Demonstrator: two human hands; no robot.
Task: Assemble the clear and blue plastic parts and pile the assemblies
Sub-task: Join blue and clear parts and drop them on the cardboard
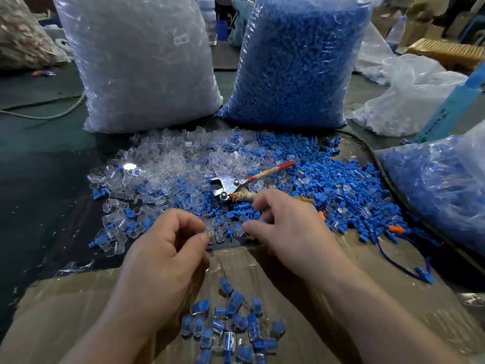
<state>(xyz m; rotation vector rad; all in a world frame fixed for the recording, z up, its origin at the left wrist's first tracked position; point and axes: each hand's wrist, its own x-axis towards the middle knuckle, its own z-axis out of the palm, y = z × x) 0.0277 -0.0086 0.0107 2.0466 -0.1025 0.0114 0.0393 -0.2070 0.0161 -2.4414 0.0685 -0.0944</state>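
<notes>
Loose clear plastic parts (160, 158) and blue plastic parts (338, 185) lie spread in a mixed heap on the dark table. My left hand (168, 248) pinches a clear part (211, 231) between thumb and forefinger at the heap's near edge. My right hand (286, 227) reaches into the heap just to its right, fingertips closing around a small blue part (240, 228); the hold is hard to see. Several finished clear-and-blue assemblies (231, 329) are piled on a cardboard sheet (78, 306) between my forearms.
Metal pliers with red handles (236, 185) rest on the heap. Behind stand a big bag of clear parts (141, 61) and a big bag of blue parts (296, 61). A further bag of parts (446, 185) lies at the right, with a dark cable (380, 169) beside it.
</notes>
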